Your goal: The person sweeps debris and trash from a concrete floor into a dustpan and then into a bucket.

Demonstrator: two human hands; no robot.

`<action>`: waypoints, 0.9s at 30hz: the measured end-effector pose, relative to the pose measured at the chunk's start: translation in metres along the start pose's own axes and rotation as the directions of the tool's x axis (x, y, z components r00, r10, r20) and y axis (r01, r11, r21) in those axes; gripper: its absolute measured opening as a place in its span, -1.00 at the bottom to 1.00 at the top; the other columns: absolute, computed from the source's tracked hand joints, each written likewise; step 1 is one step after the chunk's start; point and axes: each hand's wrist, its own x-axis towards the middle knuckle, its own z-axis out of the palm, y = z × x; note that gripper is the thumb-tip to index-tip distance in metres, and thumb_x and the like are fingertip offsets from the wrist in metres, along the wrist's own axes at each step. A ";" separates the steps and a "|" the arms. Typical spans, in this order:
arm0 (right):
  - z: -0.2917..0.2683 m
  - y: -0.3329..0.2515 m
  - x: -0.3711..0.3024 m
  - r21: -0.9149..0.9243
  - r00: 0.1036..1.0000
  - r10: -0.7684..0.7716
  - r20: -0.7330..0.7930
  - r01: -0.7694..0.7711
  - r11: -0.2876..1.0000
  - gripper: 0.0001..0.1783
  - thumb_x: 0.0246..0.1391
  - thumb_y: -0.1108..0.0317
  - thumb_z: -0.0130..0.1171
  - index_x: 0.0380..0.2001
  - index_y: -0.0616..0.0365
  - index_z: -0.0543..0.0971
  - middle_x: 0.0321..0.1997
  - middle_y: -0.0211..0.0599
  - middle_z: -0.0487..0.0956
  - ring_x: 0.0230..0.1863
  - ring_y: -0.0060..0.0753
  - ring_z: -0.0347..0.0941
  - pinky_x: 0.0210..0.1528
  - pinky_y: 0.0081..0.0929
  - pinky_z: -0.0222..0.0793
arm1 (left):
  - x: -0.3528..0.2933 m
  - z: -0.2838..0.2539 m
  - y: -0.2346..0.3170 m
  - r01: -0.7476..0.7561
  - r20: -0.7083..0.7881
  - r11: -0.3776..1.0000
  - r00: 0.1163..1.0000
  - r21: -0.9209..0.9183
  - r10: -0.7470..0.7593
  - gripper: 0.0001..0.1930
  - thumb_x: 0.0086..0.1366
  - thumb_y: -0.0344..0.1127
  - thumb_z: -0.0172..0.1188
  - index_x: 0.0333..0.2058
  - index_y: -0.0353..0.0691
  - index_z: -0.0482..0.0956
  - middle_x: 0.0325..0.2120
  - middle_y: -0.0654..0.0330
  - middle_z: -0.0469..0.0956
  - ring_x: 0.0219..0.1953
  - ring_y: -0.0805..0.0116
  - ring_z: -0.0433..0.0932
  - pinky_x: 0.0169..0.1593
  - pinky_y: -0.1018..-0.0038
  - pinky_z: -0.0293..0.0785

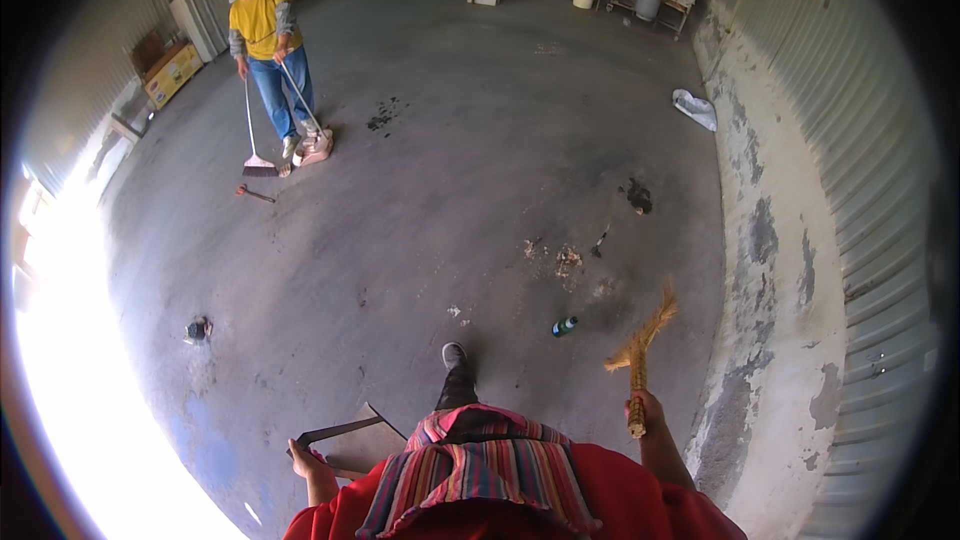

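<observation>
My right hand (650,407) is closed around the bound handle of a short straw hand broom (639,365), its splayed bristles pointing up and away from me above the floor. At my left side, my left hand (302,460) grips the edge of a flat dustpan (368,445) with a dark rim; my body and red sleeve cover part of it. A green bottle (565,326) lies on the floor left of the broom. Beyond it is a scattered patch of pale and brown litter (567,259). Small white scraps (456,313) lie ahead of my shoe.
A co-worker (265,30) in a yellow shirt holds a broom (258,165) and a long-handled dustpan (314,146); a red-handled tool (254,194) lies nearby. A dark heap (638,197) and a white sack (694,110) are near the right wall (790,290). Debris (198,330) lies left.
</observation>
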 end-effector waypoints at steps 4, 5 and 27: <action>0.078 -0.052 0.032 -0.150 0.985 0.042 -0.165 -0.067 0.986 -0.77 -0.13 0.40 0.13 -0.46 0.37 0.40 -0.65 -0.18 0.40 -0.72 -0.32 0.40 -0.73 -0.47 0.35 | 0.025 0.136 -0.006 0.051 0.083 0.996 0.995 0.075 -0.057 -0.55 0.07 0.12 0.20 -0.65 -0.16 0.39 -0.84 0.33 0.27 -0.84 0.50 0.22 -0.79 0.57 0.12; 0.094 -0.068 0.042 -0.175 0.981 0.044 -0.190 -0.078 0.982 -0.77 -0.14 0.40 0.13 -0.46 0.37 0.40 -0.65 -0.18 0.40 -0.72 -0.31 0.40 -0.73 -0.47 0.35 | 0.033 0.176 -0.016 -0.002 0.092 1.000 0.996 0.024 0.000 -0.56 0.10 0.08 0.20 -0.64 -0.18 0.39 -0.85 0.33 0.27 -0.86 0.49 0.20 -0.80 0.57 0.10; 0.538 -0.481 0.443 -0.109 0.984 0.044 0.172 -0.025 0.994 -0.77 -0.07 0.28 0.05 -0.49 0.26 0.40 -0.65 -0.21 0.44 -0.72 -0.37 0.38 -0.69 -0.53 0.35 | -0.166 0.917 0.146 0.089 0.409 0.988 0.903 0.124 -0.133 -0.65 0.09 0.20 0.09 -0.51 0.05 0.45 -0.75 0.41 0.35 -0.69 0.42 0.32 -0.60 0.23 0.17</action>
